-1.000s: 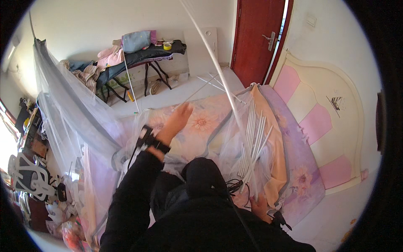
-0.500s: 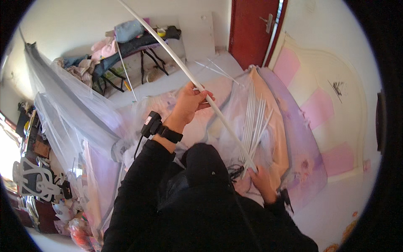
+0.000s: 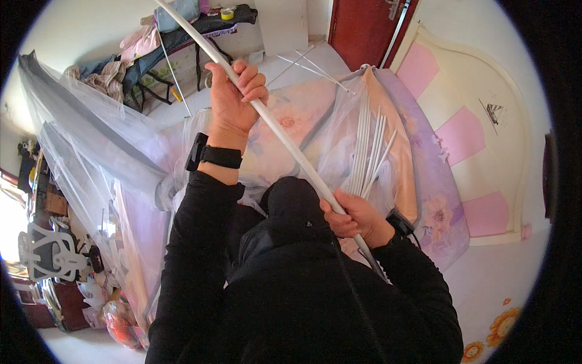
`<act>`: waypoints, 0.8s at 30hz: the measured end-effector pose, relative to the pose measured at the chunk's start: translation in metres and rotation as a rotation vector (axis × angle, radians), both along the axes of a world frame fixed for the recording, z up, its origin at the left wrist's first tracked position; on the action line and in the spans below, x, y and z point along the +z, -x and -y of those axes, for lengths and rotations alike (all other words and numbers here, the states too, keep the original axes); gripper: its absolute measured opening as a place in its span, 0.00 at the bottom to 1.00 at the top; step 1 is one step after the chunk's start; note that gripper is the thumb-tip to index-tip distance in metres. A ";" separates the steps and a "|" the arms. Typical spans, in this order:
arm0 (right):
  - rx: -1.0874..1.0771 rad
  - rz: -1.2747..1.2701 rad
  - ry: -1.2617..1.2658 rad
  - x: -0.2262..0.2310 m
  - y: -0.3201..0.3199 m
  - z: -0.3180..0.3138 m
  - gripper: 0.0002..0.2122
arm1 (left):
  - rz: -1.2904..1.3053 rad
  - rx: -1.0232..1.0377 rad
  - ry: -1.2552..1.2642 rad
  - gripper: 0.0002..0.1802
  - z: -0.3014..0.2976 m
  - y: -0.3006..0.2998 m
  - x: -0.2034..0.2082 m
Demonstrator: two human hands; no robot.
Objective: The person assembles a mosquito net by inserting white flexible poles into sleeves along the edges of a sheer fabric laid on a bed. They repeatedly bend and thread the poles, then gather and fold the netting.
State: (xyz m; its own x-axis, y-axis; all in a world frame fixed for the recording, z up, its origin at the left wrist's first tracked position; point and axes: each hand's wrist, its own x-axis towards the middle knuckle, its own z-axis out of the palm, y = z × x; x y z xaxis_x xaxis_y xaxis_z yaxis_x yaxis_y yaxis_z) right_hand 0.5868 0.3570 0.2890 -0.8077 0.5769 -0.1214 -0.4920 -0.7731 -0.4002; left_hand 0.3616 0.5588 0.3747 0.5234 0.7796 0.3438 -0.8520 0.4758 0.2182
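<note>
A long white pole (image 3: 284, 137) slants across the view in front of me, from the upper left down to the lower right. My left hand (image 3: 235, 97) is closed around its upper part, palm turned up and thumb sticking out along one side. Lower down, my right hand (image 3: 356, 217) wraps its fingers around the same pole. Its lower end passes beside my right sleeve. Several thinner white poles (image 3: 365, 151) lie together on white netting on the bed, just beyond my right hand.
The bed (image 3: 285, 118) has a floral cover and a cream-and-pink headboard (image 3: 454, 133) at right. Grey-edged mosquito netting (image 3: 97, 139) hangs at left. A clothes-laden bench (image 3: 163, 48), loose poles (image 3: 315, 70) and a red door (image 3: 367, 30) are at the back.
My right hand has moved up and left along the pole, now with its fingers wrapped around it. My left hand has shifted up and left, its grip turned palm up.
</note>
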 end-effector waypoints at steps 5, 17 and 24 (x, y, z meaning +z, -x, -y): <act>0.096 0.180 -0.022 0.001 0.009 -0.004 0.22 | -0.073 0.131 0.035 0.31 0.005 0.010 0.002; -0.731 1.551 -1.112 -0.033 0.017 -0.037 0.12 | -0.592 0.824 0.275 0.25 0.016 0.005 0.004; -0.774 1.353 -0.960 -0.045 -0.002 -0.031 0.10 | -0.425 0.532 -0.037 0.14 0.028 0.032 -0.026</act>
State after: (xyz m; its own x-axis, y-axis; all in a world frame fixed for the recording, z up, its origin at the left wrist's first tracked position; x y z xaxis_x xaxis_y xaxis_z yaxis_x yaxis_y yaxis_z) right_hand 0.5892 0.3879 0.2436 0.0031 0.9852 0.1712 0.4146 0.1545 -0.8968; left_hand 0.3298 0.5309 0.3489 0.1678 0.9599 0.2247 -0.8048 0.0017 0.5935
